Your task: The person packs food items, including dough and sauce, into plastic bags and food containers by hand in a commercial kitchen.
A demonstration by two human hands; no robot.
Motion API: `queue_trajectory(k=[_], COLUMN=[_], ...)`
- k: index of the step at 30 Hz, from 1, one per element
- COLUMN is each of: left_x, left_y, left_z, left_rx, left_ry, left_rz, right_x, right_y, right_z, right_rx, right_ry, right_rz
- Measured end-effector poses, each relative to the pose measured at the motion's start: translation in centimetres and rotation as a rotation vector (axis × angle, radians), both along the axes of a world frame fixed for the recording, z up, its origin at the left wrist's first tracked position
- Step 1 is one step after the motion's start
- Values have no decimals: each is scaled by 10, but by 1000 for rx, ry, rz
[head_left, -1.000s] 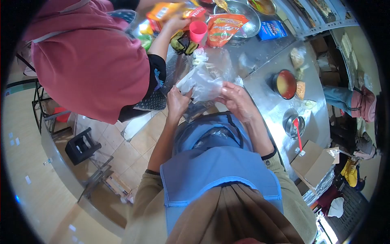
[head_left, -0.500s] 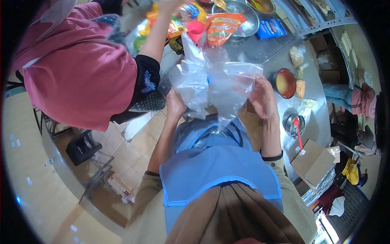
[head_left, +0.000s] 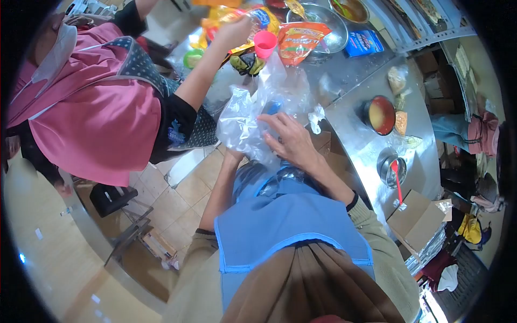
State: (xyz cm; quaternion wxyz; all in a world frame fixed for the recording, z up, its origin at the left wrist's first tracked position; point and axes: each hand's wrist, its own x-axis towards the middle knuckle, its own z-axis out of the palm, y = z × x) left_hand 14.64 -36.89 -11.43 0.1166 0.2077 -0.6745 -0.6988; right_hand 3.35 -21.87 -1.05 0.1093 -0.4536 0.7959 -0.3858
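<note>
A clear plastic bag point(head_left: 245, 116), crumpled and shiny, is held up in front of my apron. My left hand point(head_left: 234, 156) grips its lower left side, with the fingers mostly hidden behind the plastic. Against the bag's right side is my right hand point(head_left: 295, 141), its fingers stretched toward the plastic and the thumb apart from them. A small blue patch point(head_left: 274, 106) shows through the bag just above my right fingertips. Beyond the bag stands a pink cup point(head_left: 265, 44), next to an orange printed packet point(head_left: 301, 42).
A co-worker in a pink top point(head_left: 102, 129) stands at the left, one hand point(head_left: 234, 33) over yellow packets. The metal table point(head_left: 355, 134) carries a dark bowl point(head_left: 380, 116), a small metal bowl point(head_left: 392, 171) with a red spoon, and a blue box point(head_left: 364, 43). A cardboard box point(head_left: 417, 218) sits lower right.
My right hand has moved left from the bag's spread right edge to its middle, and the bag has bunched together. The co-worker's body has shifted left, the hand a little right.
</note>
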Motion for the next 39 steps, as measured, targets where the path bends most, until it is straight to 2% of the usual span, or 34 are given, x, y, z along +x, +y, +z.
queue_trajectory(k=[4, 7, 10, 11, 13, 14, 15, 18, 20, 23, 24, 25, 26, 28, 29, 31, 34, 39], left_x=[10, 20, 22, 22, 8, -4, -20, -18, -17, -15, -15, -16, -16, -22, -22, -29, -31, -29], left_y=[-2, -11, 5, 4, 10, 18, 27, 23, 17, 15, 14, 14, 14, 11, 10, 8, 5, 3], left_z=[3, 9, 28, 10, 15, 32, 59, 13, 3, -2, 2, 6, 12, 20, 25, 24, 24, 24], left_rx=[51, 142, 785, -107, 192, 342, 384, 213, 177, 215, 229, 242, 255, 271, 266, 264, 268, 280], left_ry=[-31, 75, 171, 9, -38, -57, -71, 99, 0, -66, -77, -88, -91, -89, -92, -88, -82, -74], left_rz=[-44, -99, 192, 87, 202, 260, 379, 340, 313, 285, 286, 287, 291, 300, 302, 303, 319, 346], right_x=[-1, -4, -1, -2, -2, -3, -5, -23, -39, -26, -16, -9, 4, 28, 41, 66, 88, 94], right_y=[-4, -6, -13, -15, -20, -21, -21, -17, -15, -28, -38, -50, -64, -92, -105, -123, -132, -130], right_z=[-13, -24, -28, -28, -29, -29, -29, -15, 15, 81, 105, 113, 117, 122, 117, 106, 92, 84], right_rx=[72, 66, 23, 5, -32, -66, -100, -261, -391, -412, -380, -320, -397, -305, -333, -380, -310, -263], right_ry=[29, -13, 31, -115, -407, -533, -658, -915, -1045, -1046, -950, -918, -937, -768, -784, -722, -700, -700], right_rz=[-8, 1, -13, -40, -87, -122, -157, -211, -236, 39, 155, 329, 471, 630, 694, 735, 818, 802])
